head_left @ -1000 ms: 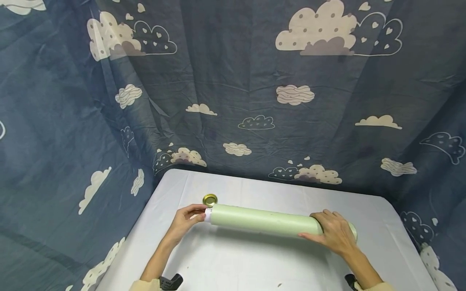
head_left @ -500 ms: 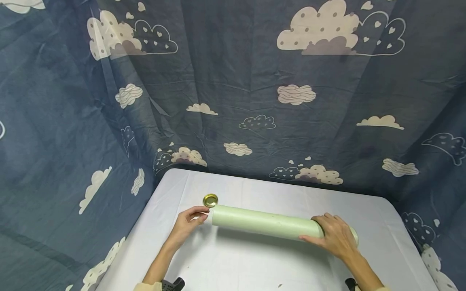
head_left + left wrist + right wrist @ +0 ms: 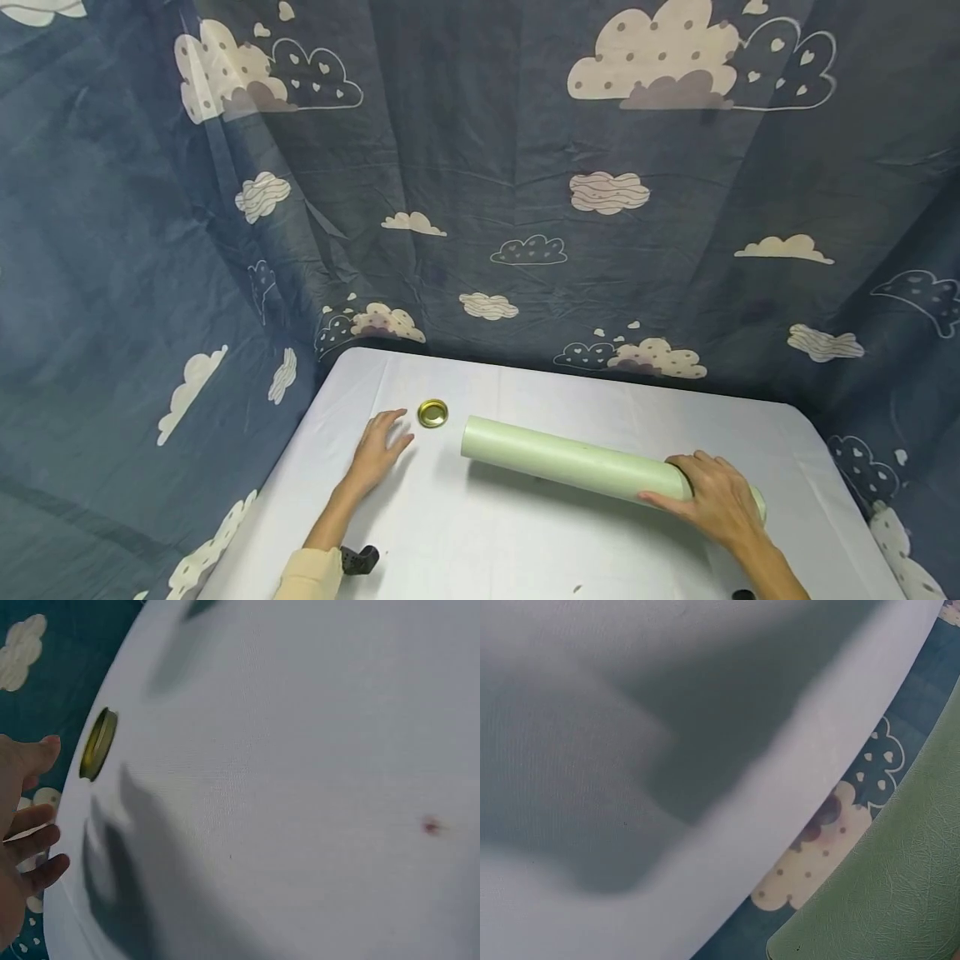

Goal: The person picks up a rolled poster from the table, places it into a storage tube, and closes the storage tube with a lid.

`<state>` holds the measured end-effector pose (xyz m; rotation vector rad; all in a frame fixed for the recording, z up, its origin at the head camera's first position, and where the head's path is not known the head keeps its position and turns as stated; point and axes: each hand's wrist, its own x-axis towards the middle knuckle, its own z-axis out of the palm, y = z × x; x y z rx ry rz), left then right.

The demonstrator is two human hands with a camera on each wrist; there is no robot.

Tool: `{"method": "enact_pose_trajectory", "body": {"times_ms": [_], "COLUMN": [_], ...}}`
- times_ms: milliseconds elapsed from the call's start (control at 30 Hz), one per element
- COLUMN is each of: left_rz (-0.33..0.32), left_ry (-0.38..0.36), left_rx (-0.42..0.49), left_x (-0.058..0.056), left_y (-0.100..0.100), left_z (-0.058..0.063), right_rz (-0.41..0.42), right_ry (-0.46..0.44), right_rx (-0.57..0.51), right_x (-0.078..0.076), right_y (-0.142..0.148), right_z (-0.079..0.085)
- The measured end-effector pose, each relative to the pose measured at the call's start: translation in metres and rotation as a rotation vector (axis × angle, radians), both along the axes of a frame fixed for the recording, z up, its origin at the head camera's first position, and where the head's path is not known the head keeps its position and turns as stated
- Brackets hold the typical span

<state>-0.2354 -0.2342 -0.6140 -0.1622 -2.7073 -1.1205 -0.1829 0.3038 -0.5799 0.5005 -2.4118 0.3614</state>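
Note:
A long light green tube [image 3: 570, 458], perhaps a rolled sheet, slants across the right half of the head view. My right hand [image 3: 716, 498] grips it near its right end, thumb on the near side and fingers over the top. Its shadow lies below it on the tabletop. In the right wrist view the tube [image 3: 900, 877] shows a leather-like grain, while the hand is almost wholly out of that frame. My left hand [image 3: 377, 450] is apart from the tube, fingers spread and holding nothing. Just beyond its fingertips lies a small round gold lid [image 3: 432, 413], also in the left wrist view [image 3: 98, 745].
Both hands are over a white-covered table [image 3: 480, 533] with rounded far corners. Dark blue cloth [image 3: 480, 167] with printed clouds hangs behind it and at both sides. Tiny specks [image 3: 577, 588] lie near the table's front.
My left hand has let go of the white piece at the tube's left end and drawn back left. That piece no longer shows. The right hand has shifted the tube rightward.

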Motion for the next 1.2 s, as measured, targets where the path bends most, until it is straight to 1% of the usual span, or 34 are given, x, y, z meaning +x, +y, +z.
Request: {"method": "enact_pose_trajectory", "body": {"times_ms": [100,200,333,400,467,567,733,800,900,967,1033,1100,1200], "left_rz": [-0.021,-0.052,-0.084,-0.086,-0.086,-0.089,-0.115,-0.117,-0.111,-0.102,-0.098,-0.097,-0.099], "left_ry": [0.058,0.079,0.1,0.13,0.157,0.174,0.153,0.155,0.152,0.143,0.119,0.084,0.007], "left_rx": [-0.124,-0.217,-0.318,-0.365,-0.395,-0.424,-0.449,-0.443,-0.391,-0.311,-0.198,-0.057,0.15], "left_x": [-0.015,-0.027,-0.039,-0.044,-0.048,-0.053,-0.058,-0.059,-0.058,-0.055,-0.052,-0.046,-0.038], "left_y": [0.007,0.016,0.025,0.028,0.031,0.034,0.037,0.037,0.037,0.037,0.037,0.037,0.037], "left_z": [-0.009,-0.016,-0.022,-0.024,-0.025,-0.025,-0.023,-0.022,-0.021,-0.018,-0.015,-0.009,-0.002], "right_rz": [0.0,-0.004,-0.002,0.0,-0.001,-0.008,-0.024,-0.025,-0.025,-0.025,-0.03,-0.036,-0.044], "right_ry": [-0.004,-0.002,0.003,0.006,0.01,0.006,-0.017,-0.02,-0.019,-0.019,-0.02,-0.023,-0.026], "right_rx": [0.003,0.002,0.001,-0.003,-0.007,-0.011,-0.009,-0.01,-0.011,-0.012,-0.011,-0.008,-0.004], "right_x": [0.001,0.002,0.002,0.002,0.002,0.002,0.003,0.003,0.003,0.002,0.002,0.001,0.001], "right_y": [0.001,0.001,0.001,0.001,0.001,0.001,0.001,0.0,-0.001,-0.001,0.0,0.0,0.001], "right_z": [-0.001,-0.002,-0.003,-0.003,-0.003,-0.003,-0.005,-0.005,-0.004,-0.003,-0.002,-0.002,-0.001]}}
